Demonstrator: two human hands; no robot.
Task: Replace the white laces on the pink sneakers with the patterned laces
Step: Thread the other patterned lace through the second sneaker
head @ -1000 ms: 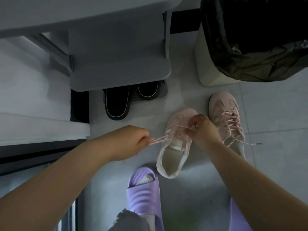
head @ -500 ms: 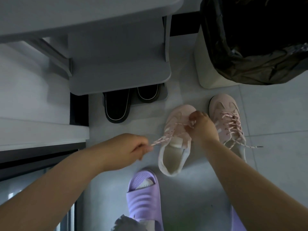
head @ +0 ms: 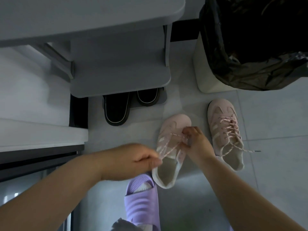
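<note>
Two pink sneakers stand on the floor. The left pink sneaker [head: 173, 127] has a pink-and-white patterned lace [head: 168, 147] partly threaded through its eyelets. My left hand [head: 136, 160] pinches the lace's loose end just left of the shoe's opening. My right hand [head: 196, 140] is curled on the lace at the shoe's right eyelets. The right pink sneaker [head: 223, 129] is laced with a patterned lace, its loose end [head: 250, 151] trailing on the floor.
A white bin with a black bag [head: 250, 47] stands at the back right. Black slippers [head: 116, 109] sit under a grey stepped stand [head: 120, 72]. My foot in a purple slide [head: 141, 202] is just below the left sneaker.
My left hand has moved right, toward the left sneaker, slackening the lace. My right hand stays at the eyelets. The camera has tilted slightly.
</note>
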